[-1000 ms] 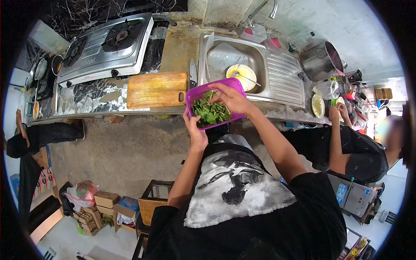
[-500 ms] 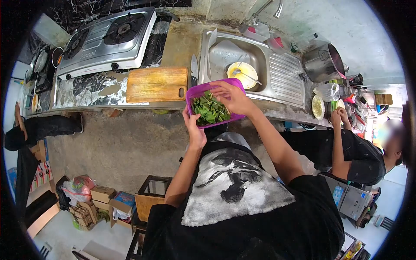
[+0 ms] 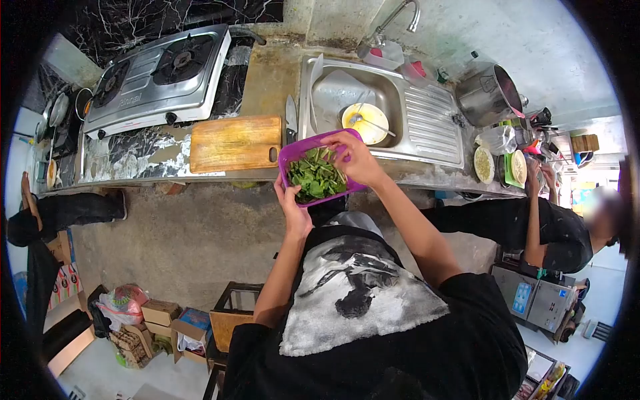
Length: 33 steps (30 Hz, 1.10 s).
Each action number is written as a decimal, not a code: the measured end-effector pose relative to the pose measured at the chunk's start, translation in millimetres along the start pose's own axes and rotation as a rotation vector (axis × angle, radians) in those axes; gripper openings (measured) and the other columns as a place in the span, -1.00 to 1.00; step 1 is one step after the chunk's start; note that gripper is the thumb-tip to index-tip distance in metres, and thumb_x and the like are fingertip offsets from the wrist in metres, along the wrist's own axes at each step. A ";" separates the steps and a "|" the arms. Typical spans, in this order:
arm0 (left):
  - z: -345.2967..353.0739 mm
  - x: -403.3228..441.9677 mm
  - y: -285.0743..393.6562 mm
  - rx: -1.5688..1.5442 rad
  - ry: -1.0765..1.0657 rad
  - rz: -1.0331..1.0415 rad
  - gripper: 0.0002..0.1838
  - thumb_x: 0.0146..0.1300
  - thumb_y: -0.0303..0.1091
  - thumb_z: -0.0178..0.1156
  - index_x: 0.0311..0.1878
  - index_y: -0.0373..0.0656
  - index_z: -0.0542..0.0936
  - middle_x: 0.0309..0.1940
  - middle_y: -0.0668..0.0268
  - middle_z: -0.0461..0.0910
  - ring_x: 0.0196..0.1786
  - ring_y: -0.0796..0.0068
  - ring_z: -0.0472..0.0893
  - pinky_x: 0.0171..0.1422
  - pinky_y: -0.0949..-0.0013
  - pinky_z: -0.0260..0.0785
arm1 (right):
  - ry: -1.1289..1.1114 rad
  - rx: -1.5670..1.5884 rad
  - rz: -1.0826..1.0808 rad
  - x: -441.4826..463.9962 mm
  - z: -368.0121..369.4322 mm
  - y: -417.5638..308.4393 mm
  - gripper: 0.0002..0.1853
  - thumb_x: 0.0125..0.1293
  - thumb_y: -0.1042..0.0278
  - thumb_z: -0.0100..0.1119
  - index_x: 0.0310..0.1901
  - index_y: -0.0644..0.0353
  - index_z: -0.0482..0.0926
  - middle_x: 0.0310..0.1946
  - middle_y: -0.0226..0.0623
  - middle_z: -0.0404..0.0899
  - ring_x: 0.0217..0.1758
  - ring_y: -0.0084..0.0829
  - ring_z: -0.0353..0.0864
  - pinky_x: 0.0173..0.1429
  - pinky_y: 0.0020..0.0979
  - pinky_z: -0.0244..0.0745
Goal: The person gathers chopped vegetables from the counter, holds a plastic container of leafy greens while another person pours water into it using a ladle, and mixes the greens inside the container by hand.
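Observation:
A purple plastic basket (image 3: 341, 194) filled with cut leafy greens (image 3: 313, 176) is held up in front of the counter edge, by the sink. My left hand (image 3: 293, 212) grips its near left corner, thumb over the rim and the other fingers mostly hidden below. Reaching over the right side, my right hand (image 3: 358, 160) has its fingers curled down among the greens, close to some pale stems. Its fingertips are partly hidden by the leaves.
Left of the basket lie a wooden cutting board (image 3: 237, 143) and a knife (image 3: 291, 115). Behind it, a yellow-stained bowl (image 3: 373, 135) with utensils sits in the steel sink (image 3: 400, 100). A gas stove (image 3: 157, 79) stands far left. Another person (image 3: 557, 227) works at right near a large pot (image 3: 481, 97).
The view has shifted slightly, and the basket sits a little lower and further left. My right hand's fingers, spread over the greens before, are now more curled into them.

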<state>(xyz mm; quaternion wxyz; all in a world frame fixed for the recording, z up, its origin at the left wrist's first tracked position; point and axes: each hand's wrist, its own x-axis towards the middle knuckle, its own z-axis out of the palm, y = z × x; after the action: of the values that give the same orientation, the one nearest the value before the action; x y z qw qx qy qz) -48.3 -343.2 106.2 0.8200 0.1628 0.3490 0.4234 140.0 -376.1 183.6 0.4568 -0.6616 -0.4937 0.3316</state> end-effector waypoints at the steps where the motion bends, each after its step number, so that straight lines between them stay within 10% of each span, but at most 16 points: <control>1: -1.5 1.1 -1.2 0.000 0.000 -0.001 -0.37 0.16 -0.42 0.09 0.37 -0.17 0.27 0.28 0.22 0.37 0.33 0.31 0.39 0.46 0.19 0.23 | -0.004 -0.105 -0.027 -0.1 -0.1 -6.5 -0.40 -0.05 0.81 0.19 0.11 0.20 0.60 -0.08 -0.42 0.53 -0.03 -0.54 0.53 -0.11 -0.54 0.49; 9: -6.4 5.1 -7.0 0.007 -0.034 0.018 -0.38 0.19 -0.36 0.11 0.35 -0.15 0.27 0.23 0.21 0.39 0.29 0.28 0.43 0.40 0.13 0.32 | 0.018 0.135 0.235 -3.0 -8.6 -6.7 -0.55 0.08 0.72 0.25 0.07 0.26 0.62 -0.14 -0.29 0.62 -0.19 -0.53 0.58 -0.02 -0.44 0.52; 12: 3.3 -0.8 -0.1 -0.044 -0.011 -0.077 -0.44 0.22 -0.29 0.11 0.32 -0.04 0.31 0.21 0.23 0.42 0.29 0.24 0.46 0.34 0.04 0.39 | -0.012 -0.147 -0.231 -6.4 -14.2 -16.5 -0.67 0.22 0.66 0.23 0.05 0.31 0.63 -0.16 -0.32 0.64 -0.27 -0.61 0.62 -0.18 -0.48 0.52; 23: 18.4 2.2 -27.5 -0.026 -0.015 -0.108 -0.47 0.26 -0.16 0.08 0.31 0.02 0.36 0.23 0.27 0.46 0.31 0.21 0.47 0.32 -0.05 0.40 | 0.407 0.177 0.063 -29.1 -72.0 -29.4 -0.89 0.38 0.51 0.23 -0.15 0.37 0.66 -0.36 -0.30 0.69 -0.31 -0.58 0.63 -0.16 -0.49 0.56; 29: 53.9 1.2 -59.9 0.047 0.038 0.004 -0.33 0.20 -0.27 0.08 0.42 0.02 0.19 0.28 0.22 0.34 0.35 0.20 0.40 0.38 -0.04 0.36 | 0.012 -0.422 0.138 -14.6 -63.1 9.6 -0.59 0.39 0.17 0.19 0.12 0.30 0.57 -0.03 0.10 0.66 0.07 0.13 0.64 0.18 0.02 0.52; 33: 72.5 3.9 -87.3 0.086 0.072 0.127 -0.28 0.19 -0.32 0.07 0.46 -0.02 0.15 0.36 0.20 0.31 0.39 0.16 0.37 0.47 0.04 0.26 | -0.113 -0.501 0.405 10.3 -69.7 45.6 -0.33 0.42 -0.04 0.12 0.35 0.34 0.34 0.20 0.31 0.48 0.26 0.22 0.51 0.36 0.04 0.40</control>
<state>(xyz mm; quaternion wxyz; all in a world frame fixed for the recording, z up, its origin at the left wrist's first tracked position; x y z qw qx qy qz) 55.4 -389.3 106.4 0.7708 0.2042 0.3851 0.4647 221.0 -389.9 166.5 0.1763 -0.8188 -0.4427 0.3201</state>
